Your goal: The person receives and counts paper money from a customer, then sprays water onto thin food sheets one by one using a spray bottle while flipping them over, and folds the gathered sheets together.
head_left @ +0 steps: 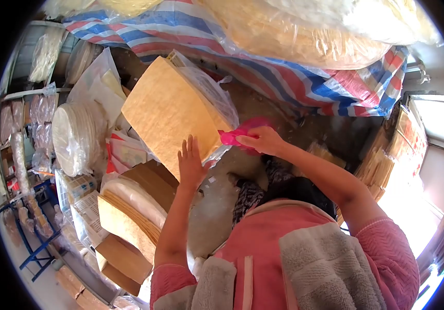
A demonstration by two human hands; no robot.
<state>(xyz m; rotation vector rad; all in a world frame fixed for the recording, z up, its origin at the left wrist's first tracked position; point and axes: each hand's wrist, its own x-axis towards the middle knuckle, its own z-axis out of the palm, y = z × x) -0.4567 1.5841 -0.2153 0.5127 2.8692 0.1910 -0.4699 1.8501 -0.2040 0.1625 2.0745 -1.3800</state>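
A large tan rectangular sheet, apparently the top of a stack (173,111), lies tilted in front of me, with clear plastic (209,90) along its far side. My left hand (192,164) rests on the sheet's near part, fingers spread and holding nothing. To the right, my right hand (262,140) is closed on a bright pink cloth or bag (235,135), which touches the sheet's right edge. The pink material bunches beyond my fingers and looks thin.
An open cardboard box (124,258) and curved tan sheets (129,217) stand at lower left. Plastic-wrapped round stacks (74,137) are farther left. A striped tarp (263,77) hangs across the back under large wrapped bundles (304,39). Stacked boards (387,155) stand right.
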